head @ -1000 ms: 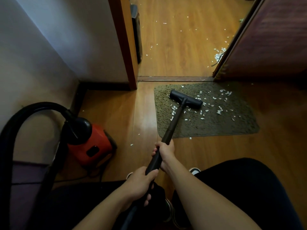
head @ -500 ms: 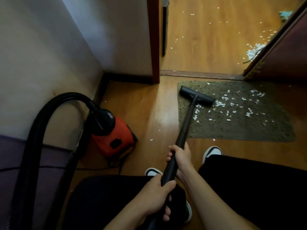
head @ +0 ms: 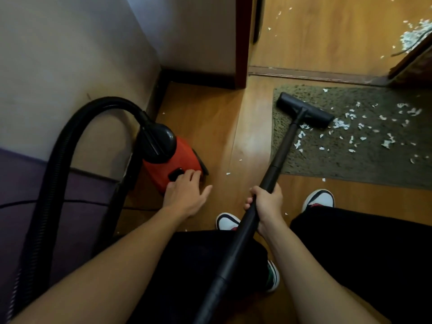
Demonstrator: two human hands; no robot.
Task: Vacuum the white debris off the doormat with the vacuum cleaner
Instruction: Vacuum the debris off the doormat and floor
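Right hand [head: 266,203] grips the black wand [head: 282,146]; left hand [head: 184,195], fingers straight, touches the red, black-topped vacuum cleaner [head: 180,155].

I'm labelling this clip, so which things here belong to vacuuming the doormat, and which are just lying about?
Job: doormat; white debris on it; wand gripped by right hand; floor head; red vacuum body touched by left hand; hose.
Not part of it: shoes; scrap pile beyond the doorway; door frame.
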